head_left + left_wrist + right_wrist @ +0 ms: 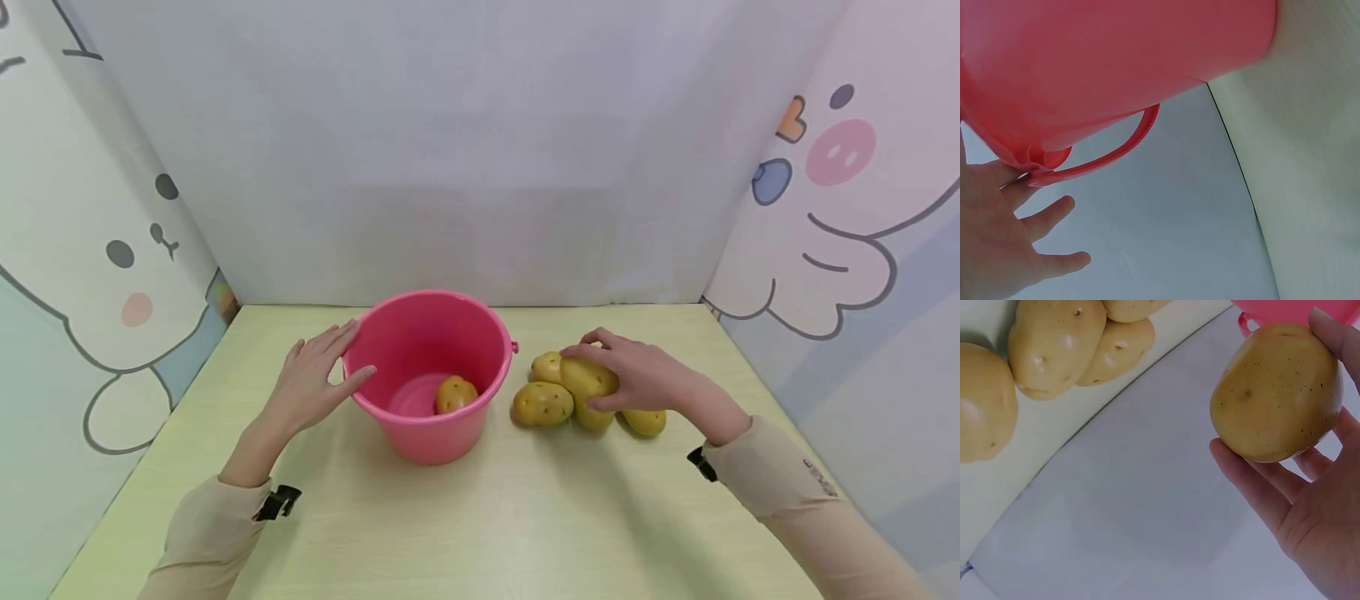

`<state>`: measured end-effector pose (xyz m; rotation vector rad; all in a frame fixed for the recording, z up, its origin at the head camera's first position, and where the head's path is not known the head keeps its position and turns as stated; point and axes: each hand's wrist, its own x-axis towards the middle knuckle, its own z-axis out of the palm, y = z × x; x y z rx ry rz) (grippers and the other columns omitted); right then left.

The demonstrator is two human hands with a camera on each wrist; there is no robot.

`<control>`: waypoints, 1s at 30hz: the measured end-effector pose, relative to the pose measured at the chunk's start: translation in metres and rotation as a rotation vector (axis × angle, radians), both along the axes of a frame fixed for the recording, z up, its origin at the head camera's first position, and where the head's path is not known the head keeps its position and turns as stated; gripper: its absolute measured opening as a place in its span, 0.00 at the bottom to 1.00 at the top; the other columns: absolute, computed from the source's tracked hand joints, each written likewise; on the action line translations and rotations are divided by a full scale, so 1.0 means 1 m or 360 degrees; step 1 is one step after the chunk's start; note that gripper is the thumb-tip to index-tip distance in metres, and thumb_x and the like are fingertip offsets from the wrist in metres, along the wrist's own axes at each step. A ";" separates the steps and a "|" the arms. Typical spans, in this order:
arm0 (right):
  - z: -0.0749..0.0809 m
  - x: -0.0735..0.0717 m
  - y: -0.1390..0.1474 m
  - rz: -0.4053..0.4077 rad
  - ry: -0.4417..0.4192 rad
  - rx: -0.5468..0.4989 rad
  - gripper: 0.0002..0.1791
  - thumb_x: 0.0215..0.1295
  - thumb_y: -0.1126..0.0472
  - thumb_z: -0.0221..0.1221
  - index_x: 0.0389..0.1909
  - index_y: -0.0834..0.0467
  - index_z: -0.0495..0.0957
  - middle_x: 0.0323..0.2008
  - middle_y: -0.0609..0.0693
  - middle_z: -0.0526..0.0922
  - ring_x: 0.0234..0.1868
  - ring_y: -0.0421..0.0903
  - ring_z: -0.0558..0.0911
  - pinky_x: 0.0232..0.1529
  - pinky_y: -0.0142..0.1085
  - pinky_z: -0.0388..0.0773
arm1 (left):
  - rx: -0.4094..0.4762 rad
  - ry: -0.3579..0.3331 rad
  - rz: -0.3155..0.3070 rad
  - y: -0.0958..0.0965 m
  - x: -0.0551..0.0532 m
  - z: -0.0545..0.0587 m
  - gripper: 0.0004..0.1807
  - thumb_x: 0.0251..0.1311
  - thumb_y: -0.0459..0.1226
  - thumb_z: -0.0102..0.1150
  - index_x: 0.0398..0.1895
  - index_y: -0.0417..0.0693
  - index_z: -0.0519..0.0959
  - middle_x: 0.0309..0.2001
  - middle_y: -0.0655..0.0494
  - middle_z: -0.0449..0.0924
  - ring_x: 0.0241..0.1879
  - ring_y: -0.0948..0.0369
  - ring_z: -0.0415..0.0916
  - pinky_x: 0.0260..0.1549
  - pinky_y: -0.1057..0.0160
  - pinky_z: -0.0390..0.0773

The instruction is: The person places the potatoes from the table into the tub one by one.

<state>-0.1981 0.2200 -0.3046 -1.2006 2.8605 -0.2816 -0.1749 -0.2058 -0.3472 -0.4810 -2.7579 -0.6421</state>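
Note:
A pink bucket [431, 440] stands on the table with one potato [454, 395] lying inside. My left hand [309, 379] rests at the bucket's left rim, its fingers straight and spread, the thumb reaching over the rim. In the left wrist view those fingers lie beside the hinge of the pink handle [1116, 153]. My right hand [645, 375] grips a yellow-brown potato [1275, 394] between thumb and fingers, raised over the others. Below it are several more potatoes, among them a left one [542, 405], a back one [547, 367] and a right one [646, 422].
The pale wooden table [465, 542] is enclosed by a plain back wall [480, 183] and side walls with cartoon animals. The bucket's right handle hinge [514, 347] points toward the potatoes.

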 end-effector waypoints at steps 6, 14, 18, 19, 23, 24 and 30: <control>0.017 -0.003 -0.001 0.0022 0.0076 0.0009 0.33 0.46 0.49 0.65 0.56 0.46 0.67 0.49 0.48 0.67 0.36 0.44 0.72 0.31 0.38 0.71 | -0.0008 0.0009 -0.0002 0.000 0.000 0.000 0.39 0.54 0.55 0.50 0.64 0.42 0.58 0.62 0.44 0.58 0.60 0.45 0.51 0.52 0.36 0.45; 0.032 -0.006 -0.003 0.0050 0.0123 0.0011 0.34 0.46 0.48 0.65 0.56 0.48 0.67 0.49 0.49 0.66 0.37 0.45 0.72 0.32 0.40 0.71 | -0.0006 0.0010 -0.0006 0.000 0.000 0.002 0.39 0.54 0.55 0.50 0.64 0.42 0.58 0.62 0.44 0.58 0.60 0.45 0.51 0.52 0.36 0.46; 0.038 -0.007 -0.004 0.0040 0.0114 0.0020 0.33 0.46 0.49 0.65 0.56 0.47 0.67 0.48 0.49 0.66 0.35 0.44 0.71 0.31 0.37 0.71 | -0.0004 0.0010 -0.0007 0.000 0.000 0.001 0.39 0.54 0.55 0.51 0.64 0.42 0.58 0.62 0.44 0.58 0.60 0.45 0.51 0.52 0.36 0.46; 0.039 -0.008 -0.005 0.0043 0.0119 0.0021 0.33 0.46 0.49 0.65 0.56 0.47 0.67 0.48 0.49 0.66 0.34 0.44 0.71 0.30 0.36 0.71 | -0.0004 0.0010 -0.0006 0.000 0.000 0.001 0.39 0.54 0.55 0.51 0.64 0.42 0.58 0.62 0.44 0.58 0.60 0.45 0.51 0.52 0.36 0.46; 0.047 -0.010 -0.007 0.0066 0.0131 0.0013 0.33 0.47 0.50 0.65 0.57 0.48 0.67 0.48 0.50 0.66 0.32 0.44 0.72 0.28 0.34 0.70 | -0.0003 0.0014 -0.0008 -0.001 0.000 0.000 0.39 0.54 0.55 0.51 0.64 0.42 0.58 0.62 0.45 0.58 0.60 0.45 0.51 0.52 0.36 0.46; 0.049 -0.010 -0.008 0.0071 0.0125 0.0006 0.33 0.47 0.50 0.64 0.57 0.48 0.66 0.48 0.51 0.66 0.32 0.44 0.72 0.28 0.34 0.70 | -0.0003 0.0013 -0.0009 -0.001 0.000 0.000 0.39 0.54 0.55 0.51 0.64 0.42 0.58 0.62 0.45 0.58 0.60 0.46 0.51 0.52 0.36 0.46; 0.064 -0.015 -0.014 0.0087 0.0095 -0.0023 0.33 0.49 0.50 0.64 0.57 0.48 0.66 0.48 0.51 0.66 0.33 0.44 0.72 0.29 0.34 0.70 | -0.0003 0.0008 -0.0007 -0.001 0.000 0.000 0.39 0.54 0.55 0.51 0.64 0.42 0.58 0.62 0.45 0.58 0.60 0.46 0.51 0.52 0.36 0.46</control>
